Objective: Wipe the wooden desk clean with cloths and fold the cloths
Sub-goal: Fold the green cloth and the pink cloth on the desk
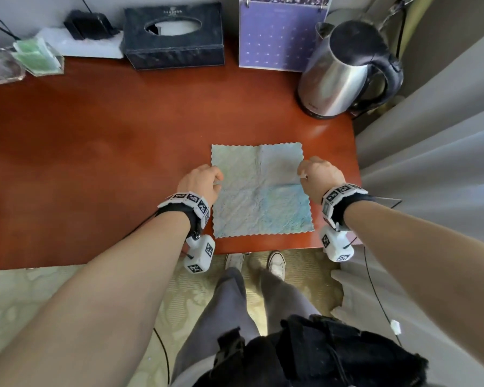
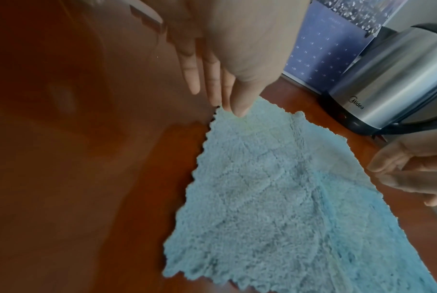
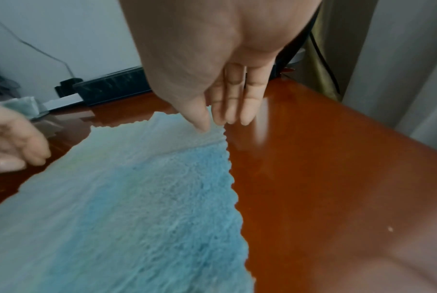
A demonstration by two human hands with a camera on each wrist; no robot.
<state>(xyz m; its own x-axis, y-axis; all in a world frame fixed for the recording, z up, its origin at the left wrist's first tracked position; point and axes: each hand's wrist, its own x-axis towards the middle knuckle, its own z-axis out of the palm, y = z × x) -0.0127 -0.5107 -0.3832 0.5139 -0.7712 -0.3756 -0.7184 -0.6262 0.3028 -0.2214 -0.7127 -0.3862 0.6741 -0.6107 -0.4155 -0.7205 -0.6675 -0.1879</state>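
A person is standing at a red-brown wooden desk (image 1: 95,152) with a pale blue cloth (image 1: 260,191) lying spread flat near its front edge, one layer thick, crossed by fold creases and trimmed with a scalloped border. The left hand (image 1: 203,181) is reaching down at the cloth's left edge toward the far corner; in the left wrist view its fingers (image 2: 191,79) are hanging nearly straight and together, with the thumb tip meeting the fabric just inside that corner, and nothing is being gripped. The right hand (image 1: 317,174) is mirroring it at the cloth's right edge; in the right wrist view its fingers (image 3: 233,99) are pointing down, straight and side by side, with the thumb tip touching the pile at the border, and no pinch is showing. The two hands are sitting well apart, with the cloth's full width between them. At the back of the desk, a steel kettle (image 1: 344,71) is standing at the right corner, a purple calendar (image 1: 277,34) is propped just beside it, a dark tissue box (image 1: 173,37) is sitting to its left, and a clear holder (image 1: 37,57) of green packets is lying at the far left. A grey curtain (image 1: 430,141) is hanging beside the desk's right end
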